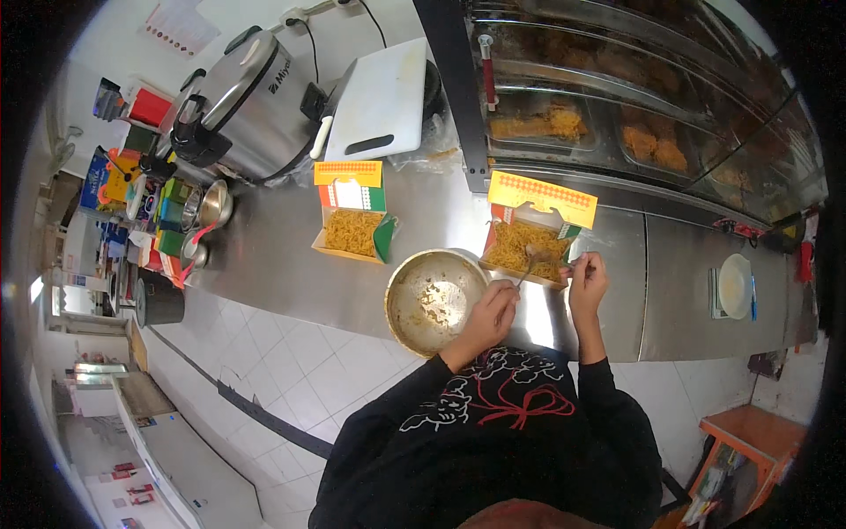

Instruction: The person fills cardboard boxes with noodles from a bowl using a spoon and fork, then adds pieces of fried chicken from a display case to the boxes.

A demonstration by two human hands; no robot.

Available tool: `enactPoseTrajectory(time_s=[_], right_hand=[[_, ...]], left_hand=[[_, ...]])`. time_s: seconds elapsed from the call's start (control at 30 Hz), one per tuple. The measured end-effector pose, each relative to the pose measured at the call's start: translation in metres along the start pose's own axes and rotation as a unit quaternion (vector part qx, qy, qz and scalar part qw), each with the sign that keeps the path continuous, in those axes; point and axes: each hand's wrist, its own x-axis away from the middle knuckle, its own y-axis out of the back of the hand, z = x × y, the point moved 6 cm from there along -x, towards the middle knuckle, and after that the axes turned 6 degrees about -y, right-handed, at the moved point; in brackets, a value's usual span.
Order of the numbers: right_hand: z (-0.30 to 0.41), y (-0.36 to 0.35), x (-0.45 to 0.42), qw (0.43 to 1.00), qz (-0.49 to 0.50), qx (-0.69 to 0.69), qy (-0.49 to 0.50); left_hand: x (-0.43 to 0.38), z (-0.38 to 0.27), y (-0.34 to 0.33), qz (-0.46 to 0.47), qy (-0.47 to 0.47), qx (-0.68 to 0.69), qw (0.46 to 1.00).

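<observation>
A printed cardboard takeaway box (543,215) of yellow noodles (519,239) stands with its lid raised. My left hand (490,316) grips a metal spoon (530,264), whose bowl rests on the noodles. At the box's right front corner, my right hand (588,284) pinches what looks like a thin metal utensil; its far end is hard to make out. Left of my left hand, a round metal bowl (403,301) with food residue inside sits at the counter's front edge. A second open box (350,185) holds more noodles (350,231) farther left.
Behind the steel counter (277,254) stand a large metal pressure cooker (254,99) and a white cutting board (383,92). A glass display cabinet (634,132) with fried food rises at the back right. Far right is a pale bowl (735,286); metal bowls (215,203) are left.
</observation>
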Motion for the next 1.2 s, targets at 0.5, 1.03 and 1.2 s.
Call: enactPoseTrajectory(time_s=[0.5, 1.03, 1.2], right_hand=[[0.008, 0.012, 0.030, 0.992, -0.023, -0.076, 0.097], [0.014, -0.168, 0.118, 0.915, 0.397, 0.058, -0.050], [0.032, -0.258, 0.157, 0.850, 0.505, 0.021, 0.148]], left_hand=[[0.101, 0.063, 0.155, -0.362, 0.293, 0.158, 0.871], [0.186, 0.118, 0.180, -0.299, 0.473, 0.097, 0.823], [0.243, 0.145, 0.287, -0.427, 0.447, 0.069, 0.783]])
